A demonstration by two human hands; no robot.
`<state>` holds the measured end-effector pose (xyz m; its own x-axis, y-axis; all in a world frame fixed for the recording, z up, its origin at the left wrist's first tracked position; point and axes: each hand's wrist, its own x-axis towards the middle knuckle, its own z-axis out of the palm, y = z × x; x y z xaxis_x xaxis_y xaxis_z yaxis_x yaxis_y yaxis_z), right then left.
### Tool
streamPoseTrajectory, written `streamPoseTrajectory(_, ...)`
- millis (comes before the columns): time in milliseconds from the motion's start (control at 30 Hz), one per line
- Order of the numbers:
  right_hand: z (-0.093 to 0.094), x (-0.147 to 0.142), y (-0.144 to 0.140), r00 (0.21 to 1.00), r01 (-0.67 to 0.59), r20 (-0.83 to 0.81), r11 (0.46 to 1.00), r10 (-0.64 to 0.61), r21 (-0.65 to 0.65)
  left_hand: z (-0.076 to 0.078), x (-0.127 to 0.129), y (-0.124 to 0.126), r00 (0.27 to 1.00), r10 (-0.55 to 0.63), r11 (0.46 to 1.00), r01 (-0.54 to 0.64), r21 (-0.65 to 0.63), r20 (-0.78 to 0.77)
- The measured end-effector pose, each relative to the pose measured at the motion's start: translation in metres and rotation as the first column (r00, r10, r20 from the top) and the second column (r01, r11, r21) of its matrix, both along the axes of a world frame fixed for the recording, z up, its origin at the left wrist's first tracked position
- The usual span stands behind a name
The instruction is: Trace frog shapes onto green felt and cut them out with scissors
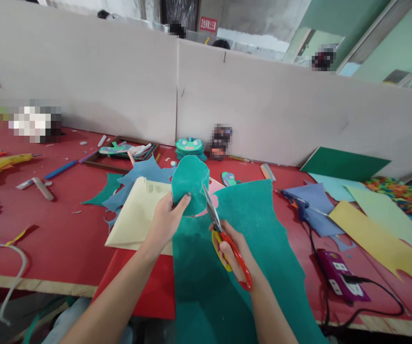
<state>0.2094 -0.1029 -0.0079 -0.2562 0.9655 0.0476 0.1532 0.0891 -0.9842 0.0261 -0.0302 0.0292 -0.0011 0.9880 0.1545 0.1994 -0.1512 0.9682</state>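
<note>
Teal felt, a rounded cut piece (190, 185), is held up above the red table (59, 229), just in front of the person and over the near middle of the work surface. The left hand (166, 217) pinches its lower edge, thumb on the facing side, the other fingers hidden behind the piece. At its right edge stand the blades of a pair of scissors (223, 239), pointing up and away, their tips touching the felt. The right hand (236, 251) is closed through the red and yellow handles, fingers wrapped tight around them.

Below both hands lies a large teal felt sheet (249, 258) that hangs over the table's near edge. Just left of it, under the left wrist, rests a pale yellow sheet (134, 215), with blue felt offcuts (137, 179) behind it. Further back, against the beige partition (120, 81), sit a shallow tray of tools (127, 153) and a stack of finished frog faces (189, 147). To the right lie a blue glue gun (299, 203), a purple power strip (338, 274) with a black cable plugged in, and loose sheets: yellow (381, 243), pale green (388, 215) and a dark green board (342, 165). Far left rests a yellow glue gun (0, 166).
</note>
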Motion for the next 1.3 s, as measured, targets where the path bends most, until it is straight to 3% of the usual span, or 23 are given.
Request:
streamPoseTrajectory(467,0.000,0.001,0.001,0.998,-0.006,0.064,0.999,0.004,0.031,0.002,-0.004,0.002,0.997,0.025,0.999,-0.022,0.036,-0.076)
streamPoseTrajectory(667,0.008,0.000,0.000,0.995,-0.095,0.004,0.995,0.095,-0.006,0.005,-0.003,-0.001,0.995,-0.028,0.999,0.030,0.019,-0.091)
streamPoseTrajectory(967,0.006,-0.001,-0.002,0.998,-0.066,-0.010,0.998,0.066,-0.017,0.007,-0.002,-0.005,0.988,-0.043,0.999,0.045,0.009,-0.149)
streamPoseTrajectory(1300,0.009,0.000,-0.002,0.997,-0.074,0.005,0.997,0.074,0.006,0.007,-0.001,-0.005,0.994,-0.056,0.998,0.054,-0.020,-0.097)
